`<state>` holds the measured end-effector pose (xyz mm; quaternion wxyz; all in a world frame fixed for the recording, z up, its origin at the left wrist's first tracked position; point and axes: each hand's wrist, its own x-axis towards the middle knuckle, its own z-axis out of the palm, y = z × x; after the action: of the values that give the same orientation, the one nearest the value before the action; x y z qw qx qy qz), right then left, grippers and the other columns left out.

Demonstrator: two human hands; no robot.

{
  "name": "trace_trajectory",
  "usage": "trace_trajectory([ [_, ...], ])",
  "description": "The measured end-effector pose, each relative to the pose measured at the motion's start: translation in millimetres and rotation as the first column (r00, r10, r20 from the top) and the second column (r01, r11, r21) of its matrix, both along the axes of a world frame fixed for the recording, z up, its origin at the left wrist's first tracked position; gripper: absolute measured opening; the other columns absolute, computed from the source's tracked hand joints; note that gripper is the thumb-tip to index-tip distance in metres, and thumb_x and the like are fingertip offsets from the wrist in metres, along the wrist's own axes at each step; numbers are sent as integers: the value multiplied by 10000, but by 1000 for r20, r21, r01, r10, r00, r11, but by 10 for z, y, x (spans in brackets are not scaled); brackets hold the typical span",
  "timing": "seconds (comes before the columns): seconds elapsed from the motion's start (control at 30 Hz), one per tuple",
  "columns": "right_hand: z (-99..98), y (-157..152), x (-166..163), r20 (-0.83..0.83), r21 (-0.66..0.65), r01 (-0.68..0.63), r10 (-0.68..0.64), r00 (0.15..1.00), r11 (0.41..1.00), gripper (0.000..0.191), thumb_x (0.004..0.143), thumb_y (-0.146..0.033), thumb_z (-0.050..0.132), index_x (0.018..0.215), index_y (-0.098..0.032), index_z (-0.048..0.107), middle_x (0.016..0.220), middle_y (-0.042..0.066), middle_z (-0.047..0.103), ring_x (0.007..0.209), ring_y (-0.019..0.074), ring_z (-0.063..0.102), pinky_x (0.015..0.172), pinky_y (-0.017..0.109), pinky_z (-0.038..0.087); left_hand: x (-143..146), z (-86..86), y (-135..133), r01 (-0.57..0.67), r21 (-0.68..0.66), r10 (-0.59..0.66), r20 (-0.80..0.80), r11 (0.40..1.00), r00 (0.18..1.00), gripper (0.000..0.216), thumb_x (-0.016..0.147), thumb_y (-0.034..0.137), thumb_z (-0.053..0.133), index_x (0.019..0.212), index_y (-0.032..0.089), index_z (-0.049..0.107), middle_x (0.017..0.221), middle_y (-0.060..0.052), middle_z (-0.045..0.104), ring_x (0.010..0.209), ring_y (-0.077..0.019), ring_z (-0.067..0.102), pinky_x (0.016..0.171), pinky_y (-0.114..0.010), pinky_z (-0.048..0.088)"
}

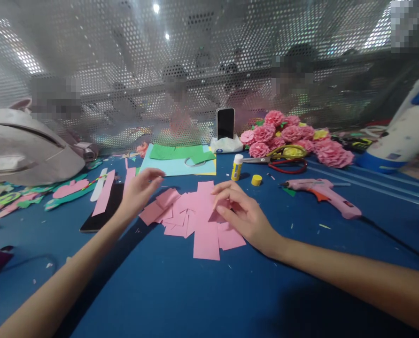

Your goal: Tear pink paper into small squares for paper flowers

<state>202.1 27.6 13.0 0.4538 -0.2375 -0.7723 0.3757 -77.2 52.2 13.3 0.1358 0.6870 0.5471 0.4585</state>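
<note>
A loose pile of pink paper squares [191, 218] lies on the blue table [181, 291] in front of me. My right hand [243, 213] rests on the right side of the pile, its fingers pinched on one small pink paper piece [219, 213]. Just above the pile's left edge hovers my left hand [137, 190], fingers slightly curled and apart, with nothing in it. A long pink paper strip [104, 193] lies left of that hand on a dark flat object [102, 211].
Behind the pile stand a glue stick [236, 167], its yellow cap [256, 180], a propped phone [225, 123] and green and blue paper sheets [177, 159]. Pink paper flowers [287, 136], scissors [283, 162] and a pink glue gun [322, 195] lie right. Paper scraps [22, 197] and a bag [22, 145] sit left.
</note>
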Motion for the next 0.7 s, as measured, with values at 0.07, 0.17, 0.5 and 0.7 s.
trace_trajectory([
  [0.07,70,-41,3,15,28,-57,57,998,998,88,913,-197,522,851,-228,576,1142,57,499,1209,226,426,1005,421,348,304,-4,-145,282,-90,-264,169,955,950,279,882,281,540,1141,183,572,1169,-119,644,1074,-203,619,892,-345,514],
  [0.17,162,-94,3,71,12,-155,154,985,988,124,933,-212,490,837,-227,567,1222,57,489,1288,236,359,1060,463,296,633,-22,-360,638,-218,-506,447,739,738,439,853,239,611,1276,226,496,1267,-129,591,1182,-230,561,937,-379,489],
  [0.5,91,-116,-20,238,107,-207,177,955,973,173,921,-152,455,808,-213,571,1257,47,454,1268,215,356,1072,431,274,736,-57,-446,608,-456,-206,665,650,718,366,721,268,752,1043,139,635,608,20,627,506,-89,617,478,-162,449],
  [0.7,-85,-16,-38,263,174,-27,-20,965,984,306,883,-138,517,1163,-260,498,1276,61,453,1241,220,381,1046,420,325,810,-67,-509,501,-469,-40,700,727,713,277,689,306,768,821,132,598,686,-7,664,503,-106,656,470,-159,471],
])
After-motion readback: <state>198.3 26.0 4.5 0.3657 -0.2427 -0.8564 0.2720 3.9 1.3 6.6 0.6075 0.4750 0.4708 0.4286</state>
